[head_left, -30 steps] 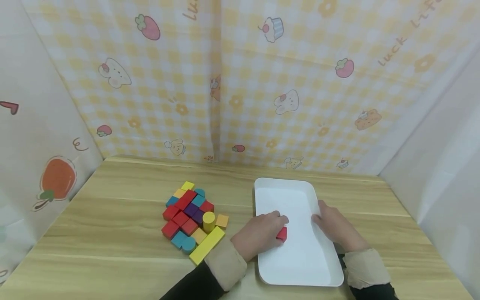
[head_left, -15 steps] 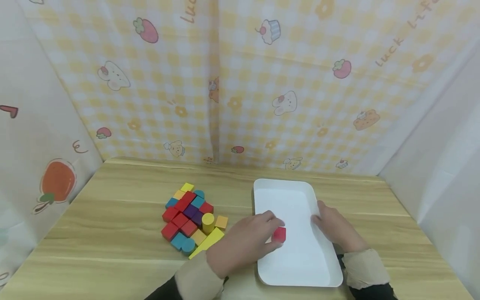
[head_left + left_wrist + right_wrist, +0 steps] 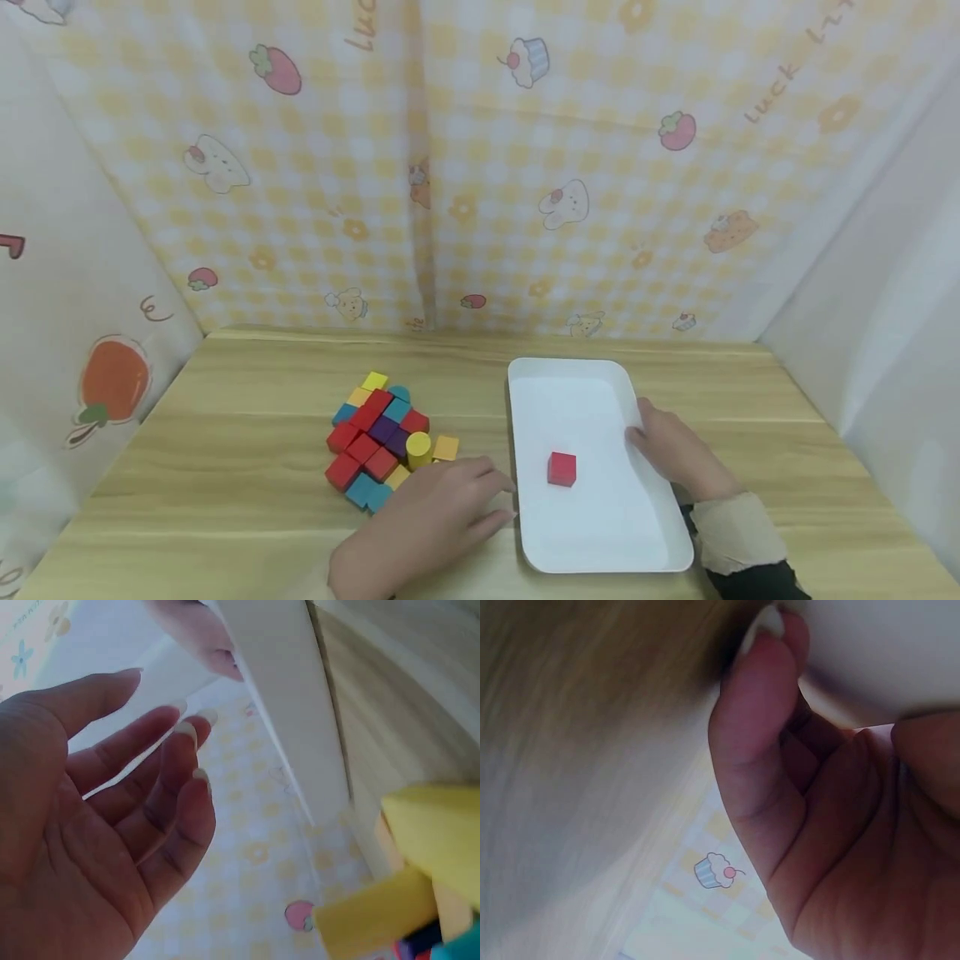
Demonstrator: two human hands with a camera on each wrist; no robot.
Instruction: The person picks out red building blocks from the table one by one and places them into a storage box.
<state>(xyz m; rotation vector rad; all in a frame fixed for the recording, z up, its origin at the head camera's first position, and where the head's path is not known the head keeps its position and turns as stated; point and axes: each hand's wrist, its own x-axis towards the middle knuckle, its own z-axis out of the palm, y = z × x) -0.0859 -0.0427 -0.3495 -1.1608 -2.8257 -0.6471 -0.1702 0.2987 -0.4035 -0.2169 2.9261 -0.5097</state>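
Observation:
A single red cube (image 3: pixel 562 469) sits inside the white tray (image 3: pixel 600 533), left of its middle. My right hand (image 3: pixel 678 450) grips the tray's right rim, thumb over the edge; in the right wrist view its fingers (image 3: pixel 754 712) curl at the tray's underside. Between the tray and the blocks is my left hand (image 3: pixel 431 521), holding nothing, its fingers loosely bent in the left wrist view. It covers part of the block group's near side. A yellow cylinder (image 3: pixel 419 448) stands upright just beyond this hand, beside an orange block (image 3: pixel 446 448).
Several red, blue, purple and yellow blocks lie packed together on the wooden table (image 3: pixel 225 467), such as a red block (image 3: pixel 343 472) and a blue one (image 3: pixel 362 489). A checked cloth (image 3: pixel 480 167) hangs behind the table, with white cloth at both sides.
My left hand has let go of the red cube in the tray and moved left, out over the near side of the blocks. The right hand stays on the tray's rim.

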